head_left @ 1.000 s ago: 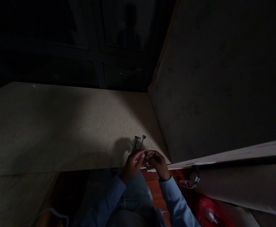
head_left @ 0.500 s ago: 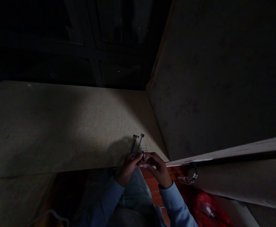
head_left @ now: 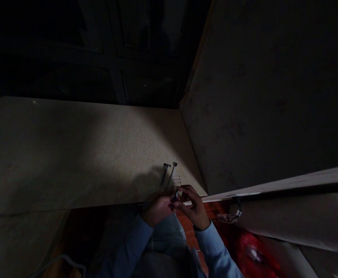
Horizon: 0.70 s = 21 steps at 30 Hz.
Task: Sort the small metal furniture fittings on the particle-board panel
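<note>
Left hand (head_left: 159, 209) now rolled over, more palm showing than half a second ago; small dark piece (head_left: 176, 193), upright then, now tilted between both hands' fingertips. Right hand (head_left: 194, 205): thumb and forefinger appear to pinch piece. Left fingers curled against it; cannot tell if gripping. Suggests piece being turned over, handling unfinished. Ridged clear item (head_left: 177, 180) just beyond right fingertips, more exposed. Razor-like tool (head_left: 165, 174), slim stick (head_left: 172, 172) beyond left fingertips, untouched.
</note>
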Tool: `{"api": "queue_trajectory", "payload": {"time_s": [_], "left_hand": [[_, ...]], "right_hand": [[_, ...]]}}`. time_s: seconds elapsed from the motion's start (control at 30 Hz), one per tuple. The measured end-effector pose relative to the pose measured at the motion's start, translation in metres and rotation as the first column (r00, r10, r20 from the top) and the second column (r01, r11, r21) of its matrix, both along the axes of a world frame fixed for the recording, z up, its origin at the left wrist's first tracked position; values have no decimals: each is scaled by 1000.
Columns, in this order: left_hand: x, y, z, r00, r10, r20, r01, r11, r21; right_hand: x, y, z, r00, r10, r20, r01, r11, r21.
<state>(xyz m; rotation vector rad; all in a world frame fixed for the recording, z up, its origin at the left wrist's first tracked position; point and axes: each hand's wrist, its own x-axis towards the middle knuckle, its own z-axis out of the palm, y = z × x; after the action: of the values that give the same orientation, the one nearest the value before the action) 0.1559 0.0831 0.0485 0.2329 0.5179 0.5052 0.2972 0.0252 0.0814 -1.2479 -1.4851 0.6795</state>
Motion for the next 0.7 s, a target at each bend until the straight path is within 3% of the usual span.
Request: {"api": "queue_trajectory", "payload": {"time_s": [0.1,0.2,0.37,0.5,0.6,0.7], "left_hand": [[1,-2,-2,1000,2,-6,-3,996,-86],[2,-4,-2,998,6,-61,-11,997,-81],[0,-4,3,977,41,-211,-12,990,139],[-4,-4,8,955,61,-292,56,924,377],[-5,-5,13,950,92,-297,44,906,422],[-6,-6,18,949,123,-291,0,921,389]], "right_hand": [[-1,-2,3,999,-31,42,32,999,-5],[0,-4,4,995,-55,88,57,998,-13],[8,-6,4,976,-22,215,25,1000,-12],[12,-3,5,956,74,282,-72,997,-19],[13,-2,5,952,99,290,-106,994,7],[14,0,5,950,98,295,-109,994,21]]}}
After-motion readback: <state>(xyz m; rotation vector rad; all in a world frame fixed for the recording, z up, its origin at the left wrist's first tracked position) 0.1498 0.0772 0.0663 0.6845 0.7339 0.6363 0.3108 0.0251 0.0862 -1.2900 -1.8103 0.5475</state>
